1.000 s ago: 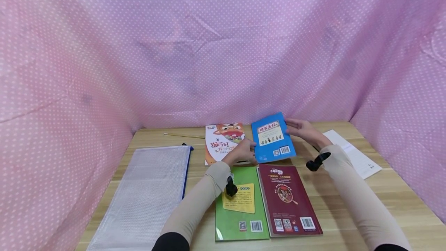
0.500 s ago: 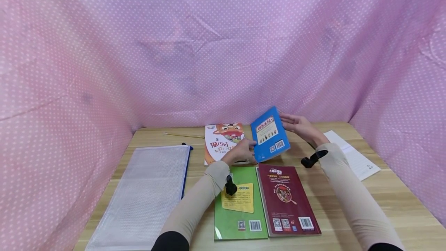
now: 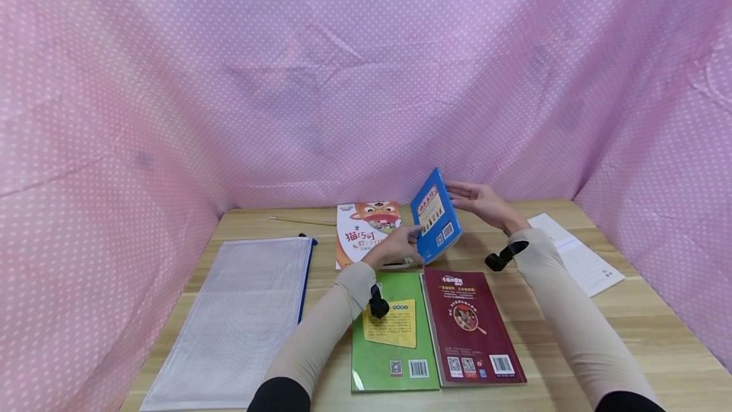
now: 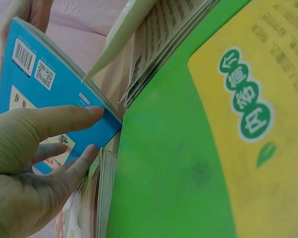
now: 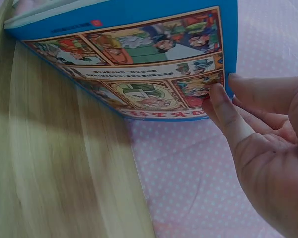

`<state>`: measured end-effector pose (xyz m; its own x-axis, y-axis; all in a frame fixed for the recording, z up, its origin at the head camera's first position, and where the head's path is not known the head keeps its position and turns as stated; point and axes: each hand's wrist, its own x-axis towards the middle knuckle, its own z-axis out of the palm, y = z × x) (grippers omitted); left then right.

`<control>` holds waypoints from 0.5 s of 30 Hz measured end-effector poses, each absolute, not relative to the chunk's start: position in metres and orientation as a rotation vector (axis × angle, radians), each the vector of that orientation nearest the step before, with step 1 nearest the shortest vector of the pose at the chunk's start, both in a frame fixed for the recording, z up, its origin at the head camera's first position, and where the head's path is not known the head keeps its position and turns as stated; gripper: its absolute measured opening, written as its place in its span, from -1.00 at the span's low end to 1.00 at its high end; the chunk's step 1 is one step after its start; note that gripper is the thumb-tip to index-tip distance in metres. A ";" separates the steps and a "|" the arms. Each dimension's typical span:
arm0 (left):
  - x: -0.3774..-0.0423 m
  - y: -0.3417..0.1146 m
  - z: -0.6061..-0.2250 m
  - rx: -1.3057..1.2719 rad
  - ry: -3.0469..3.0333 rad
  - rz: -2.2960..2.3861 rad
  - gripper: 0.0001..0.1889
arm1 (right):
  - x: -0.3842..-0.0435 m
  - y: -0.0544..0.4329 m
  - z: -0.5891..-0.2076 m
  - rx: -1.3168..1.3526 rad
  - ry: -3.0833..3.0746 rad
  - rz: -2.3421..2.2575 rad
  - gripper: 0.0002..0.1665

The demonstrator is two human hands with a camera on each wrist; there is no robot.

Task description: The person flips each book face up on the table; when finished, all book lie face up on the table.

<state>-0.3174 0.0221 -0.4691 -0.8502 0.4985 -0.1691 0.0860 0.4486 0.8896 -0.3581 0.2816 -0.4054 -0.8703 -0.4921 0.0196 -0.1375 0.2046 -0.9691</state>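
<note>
A blue book (image 3: 433,218) stands steeply tilted on the table, its left edge low and its right edge raised. My left hand (image 3: 398,247) touches the back cover near the low edge; in the left wrist view its thumb and fingers extend across that cover. On the other side, my right hand (image 3: 480,202) has nearly straight fingers against the raised edge and illustrated front cover (image 5: 154,64). Left of the blue book lies a white book with an orange cartoon animal (image 3: 366,231), partly hidden by my left hand. A green book (image 3: 394,367) lies below that hand.
A maroon book (image 3: 477,329) lies beside the green one. At left is a white mesh zip pouch (image 3: 234,323), with a thin stick (image 3: 300,221) behind it. An open notebook (image 3: 577,256) lies at right. Pink dotted cloth (image 3: 366,81) hangs around the table.
The blue book's right edge has risen and swung left, so the book is steeper. My right hand has followed it leftward and up; my left hand has stayed nearly in place.
</note>
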 end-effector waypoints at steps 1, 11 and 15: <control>-0.318 0.022 -0.469 0.498 2.291 1.382 -0.07 | -0.358 0.280 -0.405 -0.594 2.182 -1.716 -0.27; -0.322 0.013 -0.459 0.525 2.136 1.587 -0.15 | -0.361 0.261 -0.407 -0.590 2.210 -1.693 -0.27; -0.326 0.010 -0.452 0.528 2.119 1.632 -0.21 | -0.360 0.255 -0.408 -0.591 2.253 -1.650 -0.26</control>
<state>-0.3257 0.0101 -0.4522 -0.8432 0.5297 -0.0918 0.0464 0.2418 0.9692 -0.3604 0.2554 -0.4082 -0.8751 -0.4839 0.0109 -0.1564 0.2614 -0.9525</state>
